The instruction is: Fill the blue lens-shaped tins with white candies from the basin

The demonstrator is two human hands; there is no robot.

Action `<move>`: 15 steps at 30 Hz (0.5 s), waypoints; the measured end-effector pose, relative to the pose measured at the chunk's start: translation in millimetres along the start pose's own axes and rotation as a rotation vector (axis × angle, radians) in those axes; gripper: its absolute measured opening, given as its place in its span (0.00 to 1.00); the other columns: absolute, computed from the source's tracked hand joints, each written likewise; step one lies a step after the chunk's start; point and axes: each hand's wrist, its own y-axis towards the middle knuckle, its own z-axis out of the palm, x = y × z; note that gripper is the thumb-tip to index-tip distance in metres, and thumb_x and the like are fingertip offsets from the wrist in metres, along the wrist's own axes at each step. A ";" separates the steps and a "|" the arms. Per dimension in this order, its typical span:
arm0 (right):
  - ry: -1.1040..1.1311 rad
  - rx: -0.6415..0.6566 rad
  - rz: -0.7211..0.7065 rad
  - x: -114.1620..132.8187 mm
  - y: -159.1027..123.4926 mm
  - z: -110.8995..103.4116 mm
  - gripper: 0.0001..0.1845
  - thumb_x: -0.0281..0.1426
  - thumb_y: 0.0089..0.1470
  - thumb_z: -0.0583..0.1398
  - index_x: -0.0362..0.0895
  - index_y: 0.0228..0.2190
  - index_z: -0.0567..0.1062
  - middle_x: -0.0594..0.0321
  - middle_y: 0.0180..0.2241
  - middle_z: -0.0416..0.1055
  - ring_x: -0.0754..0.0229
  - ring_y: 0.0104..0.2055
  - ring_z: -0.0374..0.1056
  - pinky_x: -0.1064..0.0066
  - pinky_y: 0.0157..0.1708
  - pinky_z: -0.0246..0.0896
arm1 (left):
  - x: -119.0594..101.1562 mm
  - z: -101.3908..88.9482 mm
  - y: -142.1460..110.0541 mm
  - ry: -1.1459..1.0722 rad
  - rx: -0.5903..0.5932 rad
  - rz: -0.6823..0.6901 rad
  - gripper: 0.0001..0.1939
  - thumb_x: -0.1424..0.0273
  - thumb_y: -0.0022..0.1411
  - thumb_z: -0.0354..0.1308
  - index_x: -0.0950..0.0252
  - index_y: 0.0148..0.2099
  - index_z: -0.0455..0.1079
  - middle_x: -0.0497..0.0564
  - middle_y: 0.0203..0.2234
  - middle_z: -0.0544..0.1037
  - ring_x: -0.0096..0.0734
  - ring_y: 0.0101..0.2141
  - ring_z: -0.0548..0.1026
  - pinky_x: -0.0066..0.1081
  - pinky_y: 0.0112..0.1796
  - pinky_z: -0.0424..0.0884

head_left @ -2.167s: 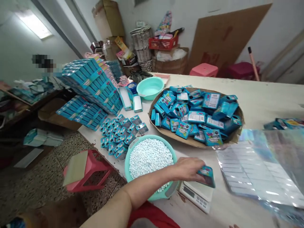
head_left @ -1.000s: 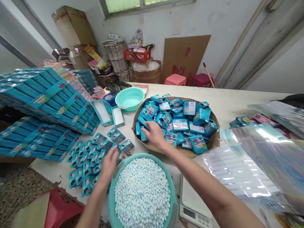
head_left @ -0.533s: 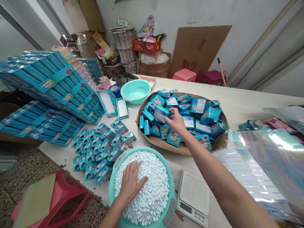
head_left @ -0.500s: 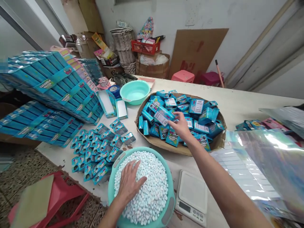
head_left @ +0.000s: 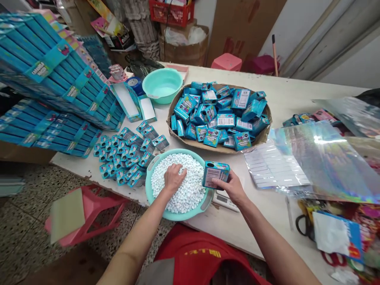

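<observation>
My right hand [head_left: 234, 186] grips a small blue candy box [head_left: 216, 175], thumb across its printed back and a dark round hole showing on its top edge. It holds the box upright at the right rim of a turquoise basin [head_left: 149, 190], partly over a white kitchen scale [head_left: 225, 201]. Small pale candies [head_left: 181, 200] fill the basin. My left hand [head_left: 174, 178] rests among them with its fingers curled in and closed round some candies; the fingertips are partly hidden. More blue boxes with holes [head_left: 124, 158] stand in rows left of the basin.
A cardboard tray [head_left: 208, 147] heaped with blue boxes lies behind the basin. Another turquoise basin [head_left: 162, 85] stands further back. Tall stacks of blue packages [head_left: 53, 79] are at left, plastic sheets [head_left: 326, 162] and scissors [head_left: 304, 225] at right. A red stool [head_left: 92, 213] stands below.
My right hand has taken a box from the cardboard tray and brought it toward me to the basin. My left hand's spread fingers have curled into the candies. The view has tilted down.
</observation>
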 end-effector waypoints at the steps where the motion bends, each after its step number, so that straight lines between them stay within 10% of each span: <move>1: -0.047 0.023 -0.007 0.4 -4.3 0.0 0.25 0.39 0.34 0.72 0.46 0.36 0.72 0.62 0.35 0.77 0.54 0.36 0.73 0.61 0.37 0.70 | 0.5 -0.6 1.1 -0.096 -0.020 -0.024 0.06 0.67 0.55 0.55 0.62 0.31 0.72 0.52 0.30 0.74 0.38 0.37 0.72 0.33 0.40 0.64; 8: -0.476 0.045 -0.259 -0.1 -27.0 26.5 0.22 0.42 0.43 0.66 0.46 0.39 0.71 0.61 0.36 0.73 0.54 0.38 0.70 0.63 0.39 0.65 | -19.3 -33.3 -4.8 -1.118 0.058 -0.491 0.13 0.62 0.44 0.63 0.65 0.25 0.65 0.43 0.18 0.66 0.21 0.16 0.62 0.24 0.18 0.55; 15: -1.009 0.027 -0.504 -1.8 -34.0 72.9 0.13 0.35 0.49 0.61 0.46 0.39 0.71 0.57 0.38 0.73 0.51 0.41 0.67 0.64 0.38 0.59 | -56.8 -67.5 -20.4 -1.619 -0.050 -0.379 0.13 0.63 0.47 0.63 0.65 0.27 0.64 0.45 0.22 0.71 0.26 0.22 0.72 0.25 0.22 0.65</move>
